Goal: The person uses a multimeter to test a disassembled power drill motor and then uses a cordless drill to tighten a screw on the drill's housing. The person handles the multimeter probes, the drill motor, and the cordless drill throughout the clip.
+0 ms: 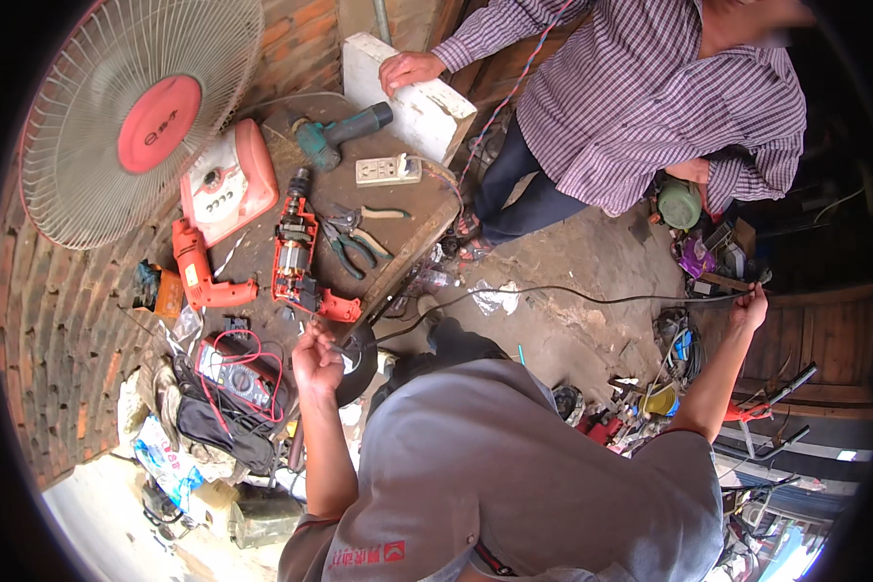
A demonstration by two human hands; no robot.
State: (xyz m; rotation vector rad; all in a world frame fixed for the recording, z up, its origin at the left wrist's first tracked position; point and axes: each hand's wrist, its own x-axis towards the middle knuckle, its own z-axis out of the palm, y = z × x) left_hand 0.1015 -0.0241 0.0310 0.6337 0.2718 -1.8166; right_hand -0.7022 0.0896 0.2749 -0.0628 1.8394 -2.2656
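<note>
A long black power cord point(592, 299) sags between my two widely spread hands. My left hand point(317, 361) is closed on its near end, at the table edge just below an opened orange power drill point(296, 254). The drill's motor and gears lie bare in the half housing, with the chuck pointing away from me. Out at the far right, my raised right hand point(749, 308) grips the cord near its other end; a small piece sticks up past the fingers, too small to make out.
On the wooden table point(398, 199) are pliers point(344, 247), a power strip point(388, 171), a teal cordless drill point(335, 136), another orange drill piece point(202, 272) and a multimeter point(241, 378). A fan point(160, 121) stands left. Beyond the table, a person point(640, 107) rests one hand on a white box.
</note>
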